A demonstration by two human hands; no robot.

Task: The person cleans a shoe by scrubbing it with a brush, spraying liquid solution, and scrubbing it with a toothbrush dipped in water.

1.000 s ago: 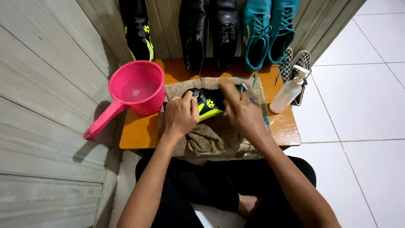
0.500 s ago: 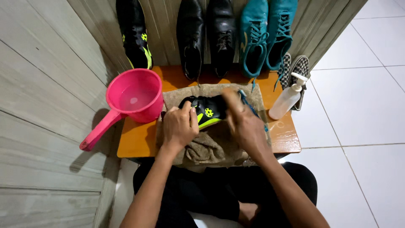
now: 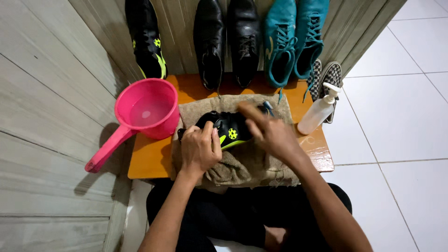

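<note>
Head view: left hand (image 3: 200,148) clamps the black-and-neon-yellow sports shoe (image 3: 227,129) on the brown towel (image 3: 261,163), steadying it; right hand (image 3: 268,133) pinches a blue brush (image 3: 267,108) at 12 o'clock.

Low wooden desk (image 3: 154,161), orange-brown, set against a grey plank wall. Bearing a pink water dipper (image 3: 142,114) at the left, a crumpled brown towel (image 3: 252,163) across the middle, a white pump bottle (image 3: 318,112) at the right edge. Carrying the toes of black shoes (image 3: 226,51) and teal shoes (image 3: 291,42) along the back.
</note>
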